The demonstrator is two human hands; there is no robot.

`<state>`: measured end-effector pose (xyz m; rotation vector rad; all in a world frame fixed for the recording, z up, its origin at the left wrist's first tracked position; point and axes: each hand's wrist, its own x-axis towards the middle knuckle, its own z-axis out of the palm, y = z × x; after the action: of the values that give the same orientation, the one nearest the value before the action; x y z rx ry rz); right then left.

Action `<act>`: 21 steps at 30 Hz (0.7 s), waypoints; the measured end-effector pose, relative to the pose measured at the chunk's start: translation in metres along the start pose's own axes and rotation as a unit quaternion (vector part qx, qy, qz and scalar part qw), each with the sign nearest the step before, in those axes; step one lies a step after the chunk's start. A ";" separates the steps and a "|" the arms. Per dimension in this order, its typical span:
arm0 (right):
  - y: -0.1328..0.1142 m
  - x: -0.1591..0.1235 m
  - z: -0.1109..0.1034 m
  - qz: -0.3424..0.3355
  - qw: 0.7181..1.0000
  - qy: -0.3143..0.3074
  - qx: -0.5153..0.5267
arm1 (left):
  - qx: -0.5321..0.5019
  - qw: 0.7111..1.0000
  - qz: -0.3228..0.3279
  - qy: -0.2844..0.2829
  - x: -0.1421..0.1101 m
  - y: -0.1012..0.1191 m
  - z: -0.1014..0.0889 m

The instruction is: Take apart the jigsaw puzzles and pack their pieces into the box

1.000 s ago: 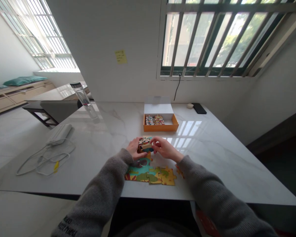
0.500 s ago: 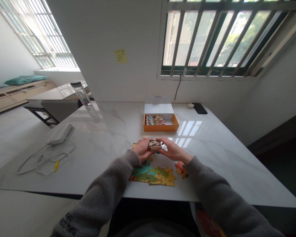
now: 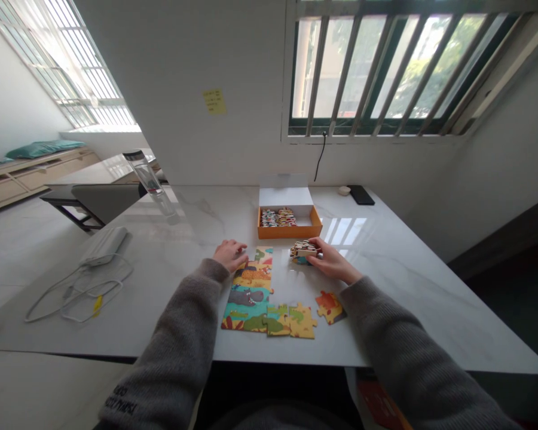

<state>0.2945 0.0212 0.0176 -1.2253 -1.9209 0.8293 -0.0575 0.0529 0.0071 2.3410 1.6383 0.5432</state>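
A partly joined jigsaw puzzle (image 3: 250, 297) with colourful animal pictures lies flat on the white marble table (image 3: 385, 286). My left hand (image 3: 230, 255) rests open and empty on the table, its fingertips next to the puzzle's top end. My right hand (image 3: 334, 261) grips a small stack of puzzle pieces (image 3: 303, 251) between fingers and thumb, to the right of the puzzle. A loose orange puzzle piece (image 3: 330, 307) lies near my right forearm, apart from the joined pieces.
An orange box (image 3: 289, 223) holding several puzzle pieces stands beyond my hands, its white lid (image 3: 283, 197) upright behind it. A glass bottle (image 3: 144, 173), a white adapter with cable (image 3: 103, 246) and a dark phone (image 3: 361, 195) lie on the table.
My hands have parted. The left hand has let go of the stack and moved left, while the right hand has carried the stack to the right, uncovering the puzzle's upper part.
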 end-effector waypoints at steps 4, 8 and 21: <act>0.001 0.000 0.000 0.001 1.000 0.006 0.010 | 0.007 0.998 -0.016 -0.060 -0.016 -0.016 -0.012; -0.001 -0.002 0.001 -0.002 1.000 0.008 0.009 | 0.005 0.996 -0.014 -0.083 -0.030 -0.009 -0.017; -0.004 -0.003 0.009 -0.008 0.999 0.035 0.001 | -0.163 0.981 0.005 -0.104 -0.027 -0.002 -0.007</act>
<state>0.2856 0.0161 0.0151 -1.2207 -1.8709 0.7712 -0.0703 0.0281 0.0078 2.0887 1.3337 0.5047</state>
